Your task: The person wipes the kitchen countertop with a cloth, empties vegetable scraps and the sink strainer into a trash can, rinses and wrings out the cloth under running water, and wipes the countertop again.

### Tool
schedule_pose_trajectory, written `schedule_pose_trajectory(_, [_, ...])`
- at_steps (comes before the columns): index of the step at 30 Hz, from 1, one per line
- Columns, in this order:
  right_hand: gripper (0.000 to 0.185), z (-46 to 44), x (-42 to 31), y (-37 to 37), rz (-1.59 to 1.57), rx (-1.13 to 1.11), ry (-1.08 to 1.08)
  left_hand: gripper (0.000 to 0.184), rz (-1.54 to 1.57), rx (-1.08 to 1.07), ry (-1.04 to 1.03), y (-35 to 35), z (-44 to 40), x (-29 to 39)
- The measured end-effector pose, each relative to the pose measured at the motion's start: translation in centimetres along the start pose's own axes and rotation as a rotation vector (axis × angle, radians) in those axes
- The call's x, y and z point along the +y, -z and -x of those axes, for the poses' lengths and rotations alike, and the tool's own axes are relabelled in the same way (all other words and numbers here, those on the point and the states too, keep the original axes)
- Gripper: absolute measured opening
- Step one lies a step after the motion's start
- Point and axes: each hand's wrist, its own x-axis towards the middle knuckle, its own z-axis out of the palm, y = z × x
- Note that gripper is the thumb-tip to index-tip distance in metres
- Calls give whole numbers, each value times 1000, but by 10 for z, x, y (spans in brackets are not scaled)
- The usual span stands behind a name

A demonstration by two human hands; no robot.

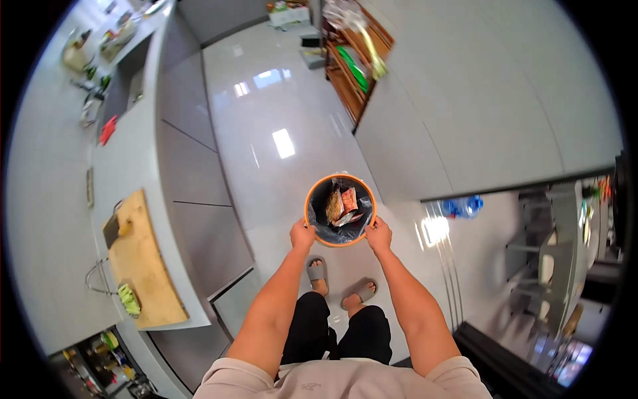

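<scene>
Because the bin [312,191] is wide, the left hand [303,234] and right hand [379,235] grip opposite near sides of its orange rim [340,245], fingers curled closed on it, seemingly to keep it steady. It faces mouth-up just beyond the slippers [317,270], its plastic liner [325,233] apparently there to catch the packets [347,201] inside. Farther off, a wooden rack [342,90] stands beside grey panels [478,93].
</scene>
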Motion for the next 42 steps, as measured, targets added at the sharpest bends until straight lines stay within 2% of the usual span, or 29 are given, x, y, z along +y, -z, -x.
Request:
schedule_pose_trajectory(3, [35,-11,-79,6,-6,-30,68,46,68,88,34,51,-5,38])
schedule_pose_trajectory(8, [32,-56,-219,-32,-8,-110,235,45,141,186,51,173,-48,120])
schedule_pose_trajectory(12, [33,-96,-293,-52,3,-188,232,44,181,271,78,202,-105,138])
schedule_pose_trajectory(13, [31,-113,-310,-69,30,-141,285,45,157,273,70,214,-127,143])
schedule_pose_trajectory(16, [31,-144,-368,-98,75,-168,262,45,231,288,107,251,-173,163])
schedule_pose_trajectory(21, [38,-222,-449,-150,86,-246,285,44,260,331,165,283,-277,192])
schedule_pose_trajectory(26, [41,-275,-549,-177,142,-346,259,44,317,337,221,331,-335,242])
schedule_pose_trajectory(30, [42,-340,-616,-215,138,-390,293,44,281,377,219,356,-426,262])
schedule_pose_trajectory(33, [41,-390,-667,-253,126,-331,339,33,349,384,83,368,-518,266])
schedule_pose_trajectory(36, [40,-451,-710,-298,111,-331,322,34,358,411,76,383,-600,294])
schedule_pose_trajectory(37, [40,-473,-720,-316,118,-288,386,35,286,414,43,389,-624,303])
schedule_pose_trajectory(40, [45,-538,-748,-362,149,-390,279,39,324,366,69,405,-694,323])
schedule_pose_trajectory(42, [43,-567,-773,-395,132,-341,334,41,328,321,152,439,-721,365])
